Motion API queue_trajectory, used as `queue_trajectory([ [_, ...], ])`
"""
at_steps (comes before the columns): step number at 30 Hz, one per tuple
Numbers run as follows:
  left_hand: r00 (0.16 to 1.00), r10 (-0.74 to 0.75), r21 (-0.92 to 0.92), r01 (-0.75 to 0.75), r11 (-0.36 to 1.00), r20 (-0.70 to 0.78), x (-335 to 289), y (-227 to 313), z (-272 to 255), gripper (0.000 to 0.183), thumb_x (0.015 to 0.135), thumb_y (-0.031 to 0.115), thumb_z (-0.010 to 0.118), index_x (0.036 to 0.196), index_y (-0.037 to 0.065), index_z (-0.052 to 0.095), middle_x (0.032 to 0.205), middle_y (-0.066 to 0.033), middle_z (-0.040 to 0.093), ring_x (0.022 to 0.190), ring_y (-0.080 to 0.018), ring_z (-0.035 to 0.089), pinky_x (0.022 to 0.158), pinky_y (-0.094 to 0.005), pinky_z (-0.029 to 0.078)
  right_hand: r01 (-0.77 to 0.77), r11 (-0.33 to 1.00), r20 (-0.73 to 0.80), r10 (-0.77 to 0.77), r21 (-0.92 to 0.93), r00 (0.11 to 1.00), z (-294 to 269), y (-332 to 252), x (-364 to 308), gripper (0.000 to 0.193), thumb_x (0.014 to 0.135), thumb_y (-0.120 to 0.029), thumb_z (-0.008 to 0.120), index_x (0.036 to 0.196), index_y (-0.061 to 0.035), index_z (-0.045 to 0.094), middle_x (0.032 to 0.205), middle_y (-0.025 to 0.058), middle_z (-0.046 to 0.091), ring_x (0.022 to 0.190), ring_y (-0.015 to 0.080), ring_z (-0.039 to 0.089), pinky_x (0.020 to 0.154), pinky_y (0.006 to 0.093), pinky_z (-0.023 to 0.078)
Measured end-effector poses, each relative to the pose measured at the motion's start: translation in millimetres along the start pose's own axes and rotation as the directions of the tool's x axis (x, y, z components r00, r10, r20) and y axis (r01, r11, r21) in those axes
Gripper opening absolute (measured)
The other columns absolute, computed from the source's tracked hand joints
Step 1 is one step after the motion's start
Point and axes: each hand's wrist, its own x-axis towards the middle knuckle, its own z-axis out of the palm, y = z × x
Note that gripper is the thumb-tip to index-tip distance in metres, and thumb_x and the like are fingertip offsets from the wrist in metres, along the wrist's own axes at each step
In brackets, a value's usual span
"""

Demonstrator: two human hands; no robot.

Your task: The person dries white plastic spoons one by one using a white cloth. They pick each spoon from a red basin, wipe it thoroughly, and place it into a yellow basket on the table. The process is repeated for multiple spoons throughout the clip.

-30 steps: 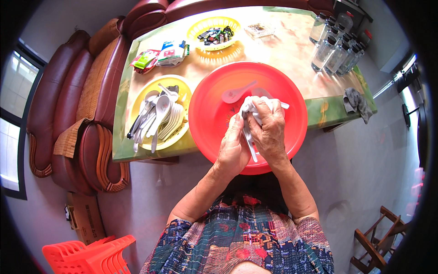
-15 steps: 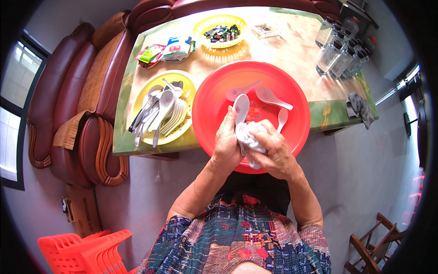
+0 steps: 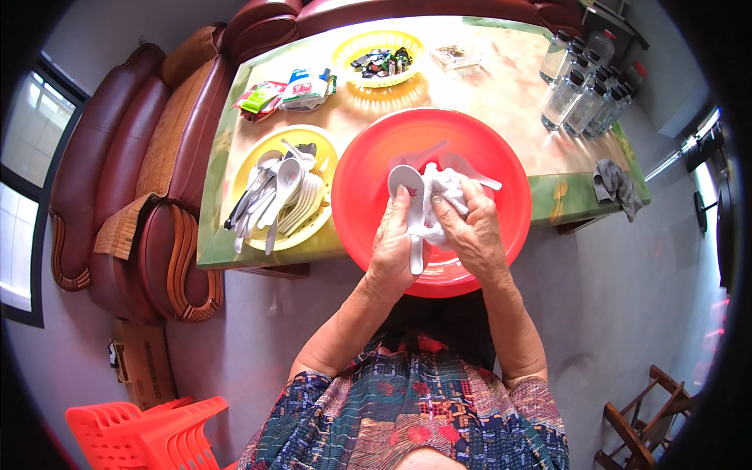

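Over a red basin (image 3: 360, 172) my left hand (image 3: 393, 243) grips a white soup spoon (image 3: 406, 185), bowl end pointing away and handle hanging toward me. My right hand (image 3: 475, 227) pinches a crumpled white cloth (image 3: 443, 197), which lies against the spoon's right side. More white spoons rest in the basin, one showing its handle (image 3: 487, 182) past the cloth; the others are partly hidden behind my hands. Left of the basin, a yellow basket (image 3: 319, 223) holds a heap of white spoons and other utensils (image 3: 282, 188).
Farther back on the table (image 3: 509, 110) stand a yellow basket (image 3: 345, 55) of small wrapped items, colourful packets (image 3: 307, 88) and a clear box (image 3: 456, 56). Several lidded glass bottles (image 3: 562, 102) crowd the right end. A grey rag (image 3: 615, 186) drapes over the right edge. Red plastic chairs (image 3: 157, 431) sit lower left.
The cloth has moved off the spoon's lower part, up and to the right with my right hand. My left hand's thumb now lies on the spoon's bowl, and the spoon sits slightly lower.
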Motion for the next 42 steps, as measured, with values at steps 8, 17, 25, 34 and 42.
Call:
queue_trajectory([
  [8,0.989,0.057,0.055,-0.065,0.996,0.135,1,7,-3,0.043,0.098,0.043,0.036,0.129,0.013,0.041,0.116,-0.0146,0.057,0.102,-0.0271,0.059,0.084,-0.0413,0.052,-0.153,0.987,0.308,0.129,0.054,0.942,-2,-9,-15,0.024,0.084,-0.008,0.059,0.106,0.0019,0.059,0.097,0.0145,0.056,0.087,0.0250,0.059,0.076,0.0344,0.047],
  [17,0.999,0.034,0.279,-0.027,0.960,-0.019,-1,17,-2,0.039,0.097,0.044,0.041,0.119,0.012,0.050,0.091,-0.0067,0.063,0.083,-0.0194,0.059,0.073,-0.0342,0.048,0.083,0.982,0.529,0.021,-0.172,0.849,-19,-23,-30,0.027,0.076,-0.008,0.060,0.103,-0.0012,0.058,0.090,0.0131,0.052,0.082,0.0271,0.055,0.072,0.0347,0.044],
  [25,0.929,0.367,0.634,-0.254,0.731,-0.050,1,76,-25,0.020,0.094,0.015,0.052,0.112,0.008,0.052,0.079,-0.0001,0.054,0.059,-0.0054,0.049,0.048,-0.0181,0.043,-0.116,0.987,0.429,0.059,0.109,0.901,-39,-39,-38,0.036,0.075,0.010,0.058,0.110,0.0045,0.057,0.095,0.0048,0.052,0.084,0.0103,0.053,0.073,0.0216,0.042],
  [34,0.553,0.756,0.903,0.016,-0.429,0.349,10,189,-112,0.025,0.092,0.007,0.049,0.117,0.004,0.054,0.089,-0.0108,0.057,0.076,-0.0210,0.060,0.071,-0.0328,0.048,-0.233,0.958,0.397,0.151,0.167,0.905,-42,-25,-45,0.035,0.077,0.008,0.058,0.112,0.0047,0.056,0.095,0.0027,0.053,0.083,0.0097,0.055,0.073,0.0223,0.044],
  [42,0.700,0.676,0.916,0.078,-0.395,0.232,19,185,-105,0.026,0.078,0.005,0.057,0.102,0.002,0.046,0.093,-0.0209,0.060,0.087,-0.0423,0.058,0.077,-0.0492,0.045,-0.197,0.973,0.376,0.140,0.119,0.916,-39,-18,-43,0.036,0.078,0.006,0.059,0.113,0.0041,0.055,0.092,0.0017,0.053,0.082,0.0090,0.054,0.073,0.0221,0.044],
])
